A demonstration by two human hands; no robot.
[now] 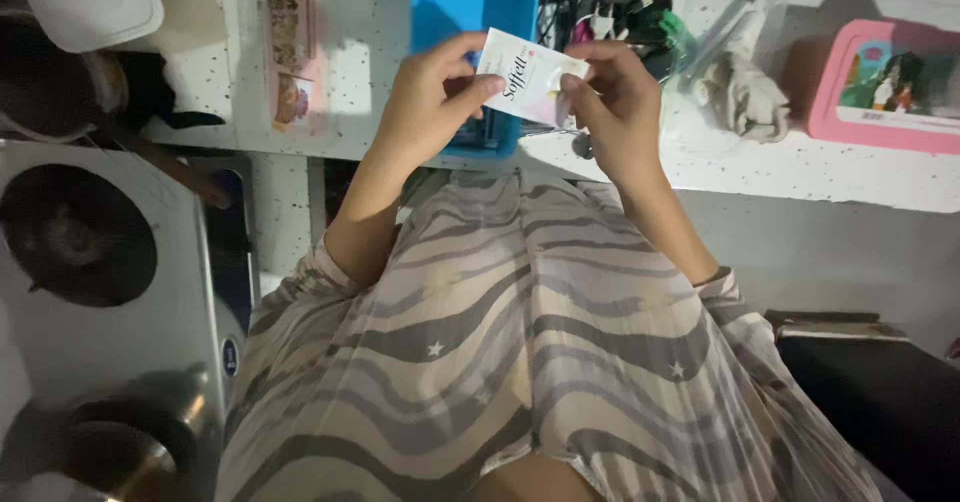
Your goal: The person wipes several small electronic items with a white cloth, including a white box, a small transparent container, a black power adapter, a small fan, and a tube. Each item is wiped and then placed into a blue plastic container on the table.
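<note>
Above the speckled white counter point(780, 167), both hands pinch a small white sachet point(527, 74) — the left hand point(430, 102) grips its left edge between thumb and fingers, the right hand point(615, 102) its right edge. Both sets of fingers are closed tight on it, and the sachet is held up in the air, tilted. Behind it lies a blue tray point(470, 2). Farther right sit a crumpled clear bag point(735, 82) and a pink box point(885, 87) — both well apart from the hands.
</note>
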